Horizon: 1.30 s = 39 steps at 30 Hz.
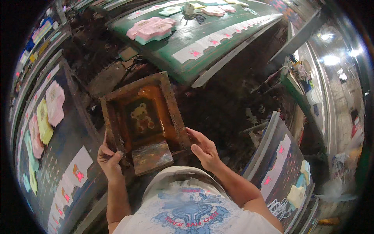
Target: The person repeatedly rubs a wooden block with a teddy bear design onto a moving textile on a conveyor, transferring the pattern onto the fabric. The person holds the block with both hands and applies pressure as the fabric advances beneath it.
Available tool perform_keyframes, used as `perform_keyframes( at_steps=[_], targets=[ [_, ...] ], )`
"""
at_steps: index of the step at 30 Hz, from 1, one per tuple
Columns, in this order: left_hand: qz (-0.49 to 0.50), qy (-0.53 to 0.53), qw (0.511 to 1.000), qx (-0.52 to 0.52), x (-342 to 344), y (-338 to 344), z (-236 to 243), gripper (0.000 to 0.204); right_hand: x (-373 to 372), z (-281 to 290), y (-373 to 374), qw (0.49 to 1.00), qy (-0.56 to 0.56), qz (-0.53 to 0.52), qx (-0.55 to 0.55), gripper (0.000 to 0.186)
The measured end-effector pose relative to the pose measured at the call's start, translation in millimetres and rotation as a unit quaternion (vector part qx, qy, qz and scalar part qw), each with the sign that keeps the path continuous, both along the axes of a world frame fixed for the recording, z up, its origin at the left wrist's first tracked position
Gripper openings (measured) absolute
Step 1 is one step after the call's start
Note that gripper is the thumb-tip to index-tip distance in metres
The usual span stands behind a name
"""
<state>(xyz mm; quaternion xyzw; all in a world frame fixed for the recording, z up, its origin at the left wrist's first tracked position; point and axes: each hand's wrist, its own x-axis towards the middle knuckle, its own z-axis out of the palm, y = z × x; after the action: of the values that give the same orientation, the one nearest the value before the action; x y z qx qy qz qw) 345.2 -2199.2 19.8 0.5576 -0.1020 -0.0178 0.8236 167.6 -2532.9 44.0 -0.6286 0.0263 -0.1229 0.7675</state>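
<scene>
Between my hands is a screen-printing frame (174, 105), a deep, worn box-like frame with brownish-orange ink on its inner walls. Its mesh carries a teddy bear design (142, 117). A flat, paint-smeared squeegee board (152, 156) lies at the frame's near end. My left hand (111, 162) grips the near left corner, thumb on top. On the right side, my right hand (204, 150) clasps the frame's edge, fingers partly hidden beneath it. The frame is held up in front of my body, over the dark floor between the tables.
A long green table (163, 54) ahead bears stacked pink and mint garment pieces (151, 29) and a row of printed white pieces. The left table (50, 167) and right table (269, 156) hold printed pieces too. A white bucket (314, 96) stands at the far right.
</scene>
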Motion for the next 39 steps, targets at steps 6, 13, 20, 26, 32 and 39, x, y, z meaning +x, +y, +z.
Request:
perform_keyframes(
  at_steps=[6,13,20,26,32,39],
  targets=[
    [-0.107,-0.013,0.994,0.011,29.5,-144.1,11.4,0.033,-47.9,6.8,-86.9,0.995,0.038,-0.095,-0.02,0.073],
    [-0.222,-0.057,0.969,0.094,52.8,-304.5,10.9,0.03,-86.4,-5.7,-148.9,0.966,0.041,-0.257,-0.005,0.072],
    [-0.254,-0.02,0.962,0.102,94.3,-424.3,-8.0,0.028,-45.6,-7.7,-258.7,0.95,0.072,-0.289,-0.095,0.074],
    [-0.162,-0.02,0.983,0.088,151.9,-470.1,-24.1,0.029,51.0,-12.1,-358.3,0.971,0.099,-0.199,-0.087,0.075],
    [-0.042,0.024,0.993,0.109,197.5,-463.2,-43.5,0.028,151.0,-36.8,-419.2,0.984,0.13,-0.065,-0.1,0.072],
    [0.144,0.049,0.973,0.173,209.9,-452.1,-59.8,0.028,282.8,-76.4,-468.4,0.983,0.12,0.13,-0.044,0.07]
  ],
)
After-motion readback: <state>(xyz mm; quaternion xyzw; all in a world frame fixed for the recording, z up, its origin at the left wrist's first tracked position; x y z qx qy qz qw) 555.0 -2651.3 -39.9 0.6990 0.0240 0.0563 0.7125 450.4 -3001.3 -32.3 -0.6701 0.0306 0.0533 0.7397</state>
